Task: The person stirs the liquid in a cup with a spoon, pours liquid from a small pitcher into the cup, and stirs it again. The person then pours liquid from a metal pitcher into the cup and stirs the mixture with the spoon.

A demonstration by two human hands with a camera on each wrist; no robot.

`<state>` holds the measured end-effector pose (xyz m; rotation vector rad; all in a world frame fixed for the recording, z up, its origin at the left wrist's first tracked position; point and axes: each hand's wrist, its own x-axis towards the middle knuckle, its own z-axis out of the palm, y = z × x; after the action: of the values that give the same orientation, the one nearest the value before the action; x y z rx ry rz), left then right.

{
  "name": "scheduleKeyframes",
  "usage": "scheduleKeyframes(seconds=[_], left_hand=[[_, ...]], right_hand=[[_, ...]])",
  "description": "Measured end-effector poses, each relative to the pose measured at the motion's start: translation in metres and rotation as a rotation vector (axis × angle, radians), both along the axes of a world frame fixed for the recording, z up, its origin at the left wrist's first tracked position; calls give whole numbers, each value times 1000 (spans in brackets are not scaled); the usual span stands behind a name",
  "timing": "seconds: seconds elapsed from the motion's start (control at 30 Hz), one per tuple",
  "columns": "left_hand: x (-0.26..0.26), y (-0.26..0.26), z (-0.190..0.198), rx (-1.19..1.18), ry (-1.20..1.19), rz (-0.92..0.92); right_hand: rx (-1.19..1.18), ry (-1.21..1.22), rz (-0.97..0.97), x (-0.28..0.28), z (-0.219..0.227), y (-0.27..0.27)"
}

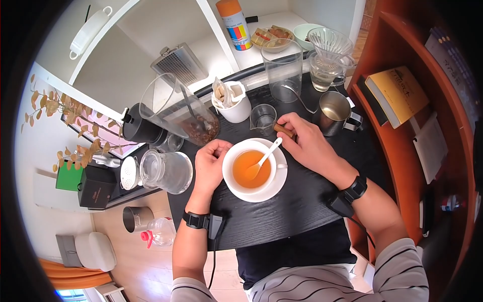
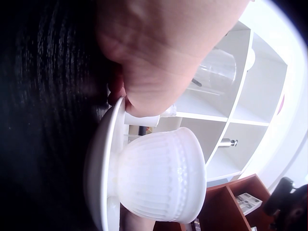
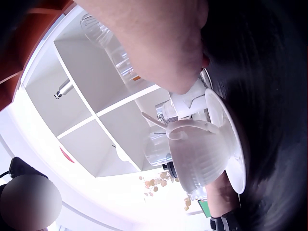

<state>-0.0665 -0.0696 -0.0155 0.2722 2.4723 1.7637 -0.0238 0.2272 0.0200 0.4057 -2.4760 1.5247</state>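
A white cup [image 2: 161,175] of amber liquid stands on a white saucer [image 1: 274,194], with a white spoon [image 1: 266,157] leaning in the cup. At the saucer's left rim my left hand [image 1: 210,162] pinches the edge, thumb on top and other fingers partly hidden below. Beyond the cup is a small glass pitcher [image 1: 261,120] with a brown wooden handle [image 1: 285,132]. My right hand [image 1: 307,138] grips that handle between thumb and curled fingers, close to the spoon's end.
Left of the cup are a lidless glass jar [image 1: 168,171] and a tilted clear container [image 1: 198,128] of brown beans. Behind stand a white pot [image 1: 235,109] of packets, a tall glass [image 1: 283,75] and a steel mug [image 1: 333,113]. A wooden bookshelf [image 1: 392,45] borders the right side.
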Motion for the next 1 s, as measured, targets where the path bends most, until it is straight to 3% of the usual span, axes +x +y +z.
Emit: scheduleKeyframes(seconds=[0.47,0.67,0.77,0.83,1.0], left_hand=[[4,8,8,2,32,14],[4,8,9,-5,33,16],[4,8,9,-5,25,20],[5,9,10,10,4,16],[4,8,8,10,13,17]], right_hand=[[57,100,-60,1,-2,-2],[100,484,-161,3,13,-1],[-33,365,-46,15,24,4],[-163,139,119,19,26,5],[-341,-54,271,17,24,-1]])
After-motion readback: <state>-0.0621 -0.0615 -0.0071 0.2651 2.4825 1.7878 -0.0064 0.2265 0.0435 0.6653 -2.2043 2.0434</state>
